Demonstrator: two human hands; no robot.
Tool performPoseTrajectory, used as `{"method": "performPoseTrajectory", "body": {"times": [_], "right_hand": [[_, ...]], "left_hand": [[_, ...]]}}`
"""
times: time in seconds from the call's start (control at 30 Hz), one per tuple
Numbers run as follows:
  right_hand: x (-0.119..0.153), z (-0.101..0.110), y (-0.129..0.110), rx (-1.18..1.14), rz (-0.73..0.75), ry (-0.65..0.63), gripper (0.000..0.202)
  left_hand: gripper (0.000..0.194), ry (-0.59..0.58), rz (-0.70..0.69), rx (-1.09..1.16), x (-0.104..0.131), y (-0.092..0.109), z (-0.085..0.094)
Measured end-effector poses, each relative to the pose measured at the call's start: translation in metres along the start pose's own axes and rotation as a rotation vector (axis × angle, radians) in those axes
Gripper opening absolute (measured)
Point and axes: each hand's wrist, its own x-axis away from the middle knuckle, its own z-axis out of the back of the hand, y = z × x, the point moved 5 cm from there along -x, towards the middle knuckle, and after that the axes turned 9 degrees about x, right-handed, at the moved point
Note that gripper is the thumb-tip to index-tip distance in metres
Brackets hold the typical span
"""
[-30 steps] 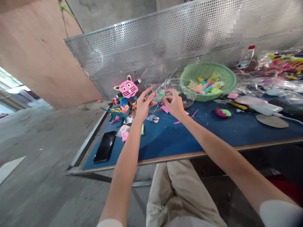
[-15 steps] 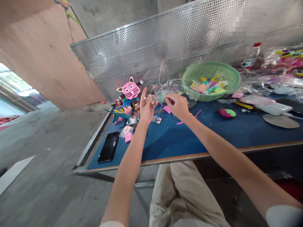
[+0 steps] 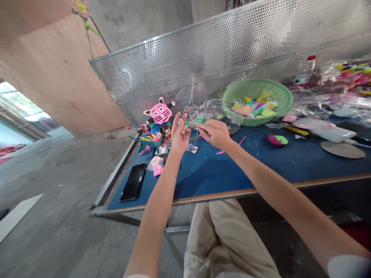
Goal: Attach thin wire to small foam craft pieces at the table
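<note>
My left hand (image 3: pixel 180 136) is raised above the left part of the blue table, palm turned up and fingers curled. A small green piece (image 3: pixel 186 124) shows at its fingertips, its kind too small to tell. To the right, my right hand (image 3: pixel 216 133) has thumb and fingers pinched together, pointing toward the left hand; what is in the pinch is hidden. Just beyond its fingertips shows a green lump (image 3: pixel 199 120), by clear plastic wrapping (image 3: pixel 213 108). A bright pink strip (image 3: pixel 242 141) lies under the right wrist.
A pink cat-faced figure (image 3: pixel 160 114) stands among colourful small figures at the left. A black phone (image 3: pixel 133 182) lies near the left edge. A green basket (image 3: pixel 257 85) holds coloured pieces. A pink-and-green lump (image 3: pixel 277 139) lies at right. A perforated metal panel (image 3: pixel 162 58) backs the table.
My right hand has turned slightly, and the dark reddish thing seen at its fingers is now hidden. The left fingers have curled a little more. The view has shifted slightly.
</note>
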Motion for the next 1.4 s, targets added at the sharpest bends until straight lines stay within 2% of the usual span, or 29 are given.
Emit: {"method": "performPoseTrajectory", "body": {"times": [0.1,0.2,0.27,0.37,0.47,0.57,0.73,0.83,0.93,1.07,1.23,1.4], "right_hand": [[0.0,0.002,-0.004,-0.032,0.037,-0.022,0.025],[0.002,0.004,-0.004,-0.135,-0.007,-0.047,0.037],[0.003,0.004,0.002,-0.211,-0.144,-0.02,0.042],[0.009,0.0,0.02,-0.26,-0.448,0.063,0.037],[0.013,-0.004,0.032,-0.266,-0.568,0.094,0.034],[0.01,0.0,0.031,-0.214,-0.473,0.078,0.034],[-0.001,0.006,0.008,-0.144,-0.113,-0.024,0.028],[-0.002,0.003,0.003,-0.129,-0.002,-0.094,0.024],[-0.001,0.001,0.008,-0.168,-0.011,-0.111,0.024],[-0.001,0.006,0.013,-0.24,-0.072,-0.053,0.025],[0.001,0.003,0.019,-0.31,-0.182,-0.048,0.026],[0.007,-0.007,0.026,-0.355,-0.326,-0.07,0.026]], "left_hand": [[0.041,0.016,0.022,0.046,0.001,0.003,0.001],[0.041,-0.004,0.023,0.081,0.0,0.005,0.003],[0.038,-0.022,0.005,0.051,-0.002,0.006,0.005],[0.036,-0.028,-0.02,-0.023,-0.003,0.006,0.005],[0.034,-0.01,-0.02,-0.071,-0.002,0.004,0.004],[0.03,0.01,-0.005,-0.102,-0.002,0.002,0.004],[0.026,-0.045,0.001,-0.077,-0.001,-0.002,0.004],[0.028,-0.062,0.001,-0.094,0.0,-0.005,0.005],[0.036,-0.072,0.0,-0.136,0.001,-0.007,0.003],[0.043,-0.082,-0.049,-0.158,0.002,-0.007,0.001],[0.045,0.022,-0.123,-0.259,-0.003,-0.014,0.012],[0.049,0.138,-0.015,-0.36,-0.006,-0.023,0.024]]}}
